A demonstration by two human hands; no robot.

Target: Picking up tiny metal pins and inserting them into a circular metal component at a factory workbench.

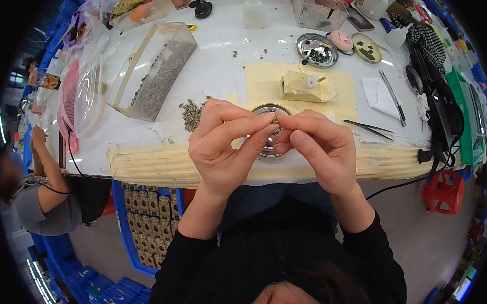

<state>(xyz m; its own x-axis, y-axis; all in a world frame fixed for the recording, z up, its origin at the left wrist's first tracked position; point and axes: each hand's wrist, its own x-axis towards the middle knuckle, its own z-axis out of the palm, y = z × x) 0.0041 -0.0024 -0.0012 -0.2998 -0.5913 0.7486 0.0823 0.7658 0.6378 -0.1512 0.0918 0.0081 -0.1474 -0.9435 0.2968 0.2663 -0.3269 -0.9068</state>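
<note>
A: Item held, and its place?
B: One tiny dark-and-brass-coloured piece (275, 121), at my fingertips, above a round, shiny metal dish (267, 154) near the front of the white-topped bench (220, 52).

A: State of each hand?
B: Left hand (221, 143), bare: thumb and index nearly closed in a pinch on the piece. Right hand (325, 148), bare: fingers curled, index tip at the piece, thumb standing a little apart; whether it grips or only steadies, I cannot tell.

A: Possible faults, with causes?
B: One, a drop: so little of the piece shows that I judge my hold slight, and uneven pressure from the two hands could flick it out. Two, loss: if it bounces clear of the dish, it could land by the loose heap of grey-green granules (191, 116) and be hard to pick out. Three, a slip unseen, since my fingertips hide most of it.

A: Direction and long axis?
B: Direction: cannot tell; too small and too covered. Long axis: perhaps up and down between my fingertips, by the sliver showing; uncertain. For comparison, the slim black tweezers (370, 128) lie flat to my right, aslant.
</note>
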